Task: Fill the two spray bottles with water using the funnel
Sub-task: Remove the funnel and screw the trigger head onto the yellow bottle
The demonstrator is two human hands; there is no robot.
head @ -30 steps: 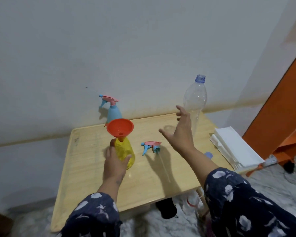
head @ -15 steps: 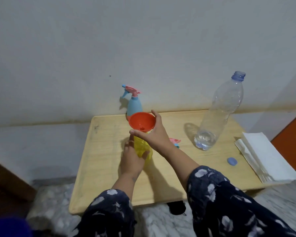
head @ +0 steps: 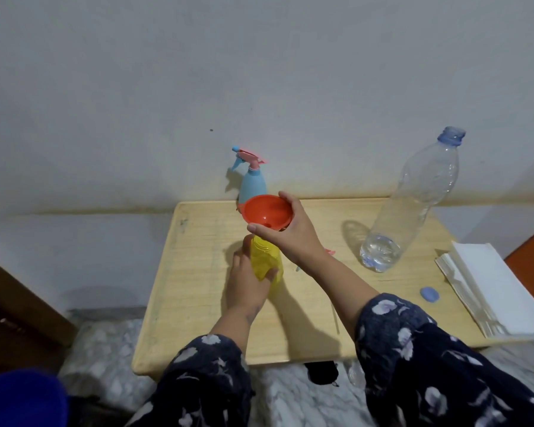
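Wooden table (head: 321, 328), bearing all items. Clear water bottle (head: 413, 211), uncapped, upright at right, nearly drained. Yellow spray bottle (head: 264, 263), upright, head off, gripped by left hand (head: 247, 282); fill level not discernible. Blue spray bottle (head: 252, 183), directly behind, head on. Orange funnel (head: 267, 212), over yellow neck, rim clasped by right hand (head: 293, 235), nearer to blue bottle

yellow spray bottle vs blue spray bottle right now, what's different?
The yellow spray bottle has no spray head and carries the orange funnel at its mouth; the blue spray bottle has its pink-and-blue trigger head on. The left hand grips the yellow one and the right hand holds the funnel; nothing touches the blue one, at the table's far edge. Both stand upright.
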